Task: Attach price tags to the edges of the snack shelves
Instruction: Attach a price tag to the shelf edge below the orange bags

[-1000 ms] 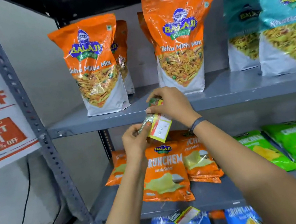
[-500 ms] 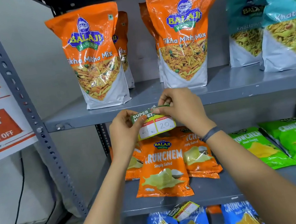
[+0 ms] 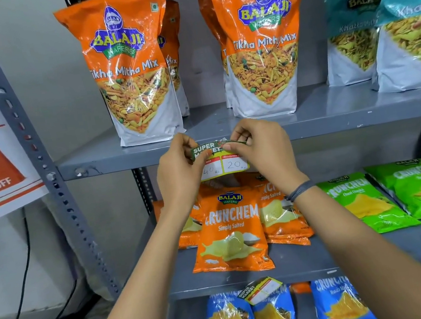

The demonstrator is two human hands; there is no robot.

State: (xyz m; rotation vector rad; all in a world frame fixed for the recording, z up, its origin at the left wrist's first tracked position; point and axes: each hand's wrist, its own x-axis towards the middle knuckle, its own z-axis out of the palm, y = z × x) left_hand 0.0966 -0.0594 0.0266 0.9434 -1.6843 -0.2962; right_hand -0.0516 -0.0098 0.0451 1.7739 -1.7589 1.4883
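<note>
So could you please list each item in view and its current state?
Price tag: held by both hands at the upper shelf edge.
Left hand: pinching the tag's left end.
Right hand: pinching its top.
Tikha Mitha Mix bags: upright.
Simply Salted packet: lying flat.

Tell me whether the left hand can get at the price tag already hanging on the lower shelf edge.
Probably not yet: the left hand and right hand both pinch the new price tag at the upper shelf edge. The hanging tag itself sits unobstructed.
</note>
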